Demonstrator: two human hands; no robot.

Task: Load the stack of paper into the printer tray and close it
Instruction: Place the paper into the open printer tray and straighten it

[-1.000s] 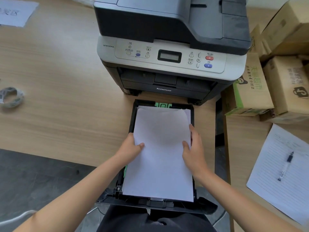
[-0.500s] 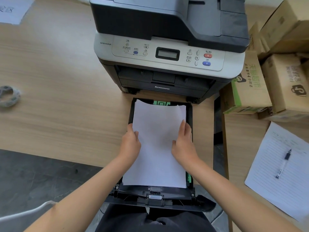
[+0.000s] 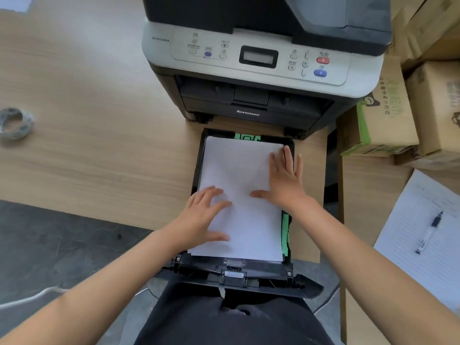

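A white stack of paper (image 3: 242, 170) lies flat inside the black printer tray (image 3: 234, 275), which is pulled out of the grey and black printer (image 3: 258, 56) and hangs over the desk edge. My left hand (image 3: 204, 215) rests flat on the paper's near left part, fingers spread. Along the paper's right side, my right hand (image 3: 283, 178) lies palm down, its fingertips near the far right corner. Green paper guides (image 3: 285, 232) show at the tray's right side and at its far end.
Cardboard boxes (image 3: 388, 115) stand right of the printer. A lined sheet (image 3: 423, 220) with a pen (image 3: 429, 231) lies on the right desk. A roll of tape (image 3: 13, 123) sits on the wooden desk (image 3: 87, 108) at the left.
The paper has slid further into the tray and dropped flat. Both hands let go of its edges and now press on top, the right hand reaching toward the far corner.
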